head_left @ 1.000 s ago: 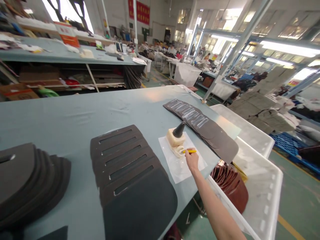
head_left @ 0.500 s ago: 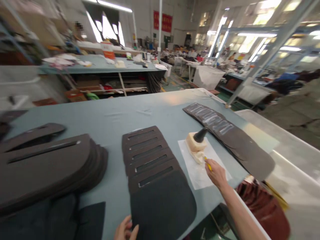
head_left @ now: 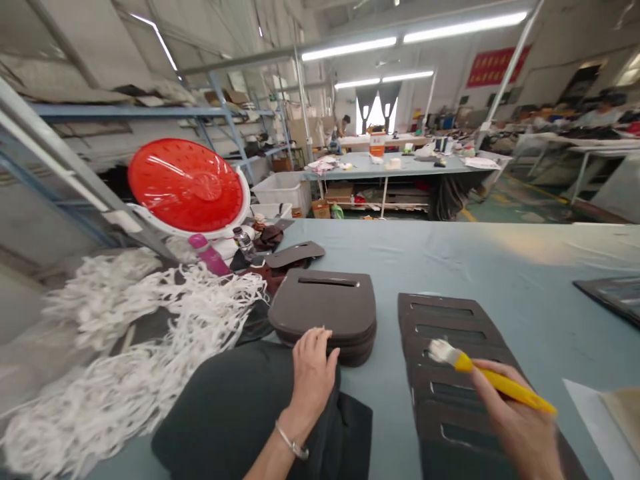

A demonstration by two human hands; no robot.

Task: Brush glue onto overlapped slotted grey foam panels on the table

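My right hand (head_left: 523, 430) is closed around the yellow handle of a paintbrush (head_left: 510, 388). The brush's bristles carry pale paste and hang over a row of overlapping dark pieces with slots (head_left: 453, 333). My left hand (head_left: 313, 370) rests at the near edge of a stack of brown slotted panels (head_left: 327, 303), its fingers on the edge and the thumb apart. Below the left wrist lies a pile of black panels (head_left: 235, 407). At the right edge, part of a tan block-like container (head_left: 625, 413) stands on a white sheet (head_left: 585, 407).
White stringy material (head_left: 135, 347) is heaped at the left, with a red round basket-like lid (head_left: 187, 187) behind it. A pink bottle (head_left: 209, 255) lies nearby. Another slotted strip (head_left: 615, 297) lies far right on the blue-green tabletop (head_left: 400, 253). A person works in the background.
The view has swung left. My right hand has lifted the brush away from the glue container to over the slotted pieces. My left hand has moved from the slotted row to the brown stack.
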